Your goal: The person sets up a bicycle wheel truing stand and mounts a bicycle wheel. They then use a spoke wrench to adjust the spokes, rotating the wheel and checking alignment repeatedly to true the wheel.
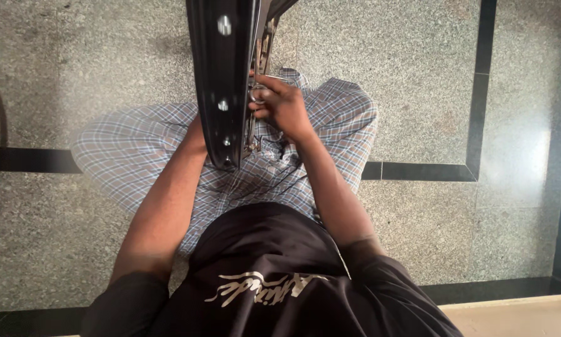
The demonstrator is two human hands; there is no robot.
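Two hands: right [283,106] gripping thin metal spokes [260,78], left unclear behind glossy black rim [221,75].

Indoor room: speckled granite floor [106,75] with black border strips [424,171]

One head-worn view looks steeply down, close, over lap and floor [455,93].

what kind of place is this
Probably an indoor floor used as an informal bicycle repair spot: speckled grey polished stone floor with black border strips, and a black metal wheel rim held upright over the lap.
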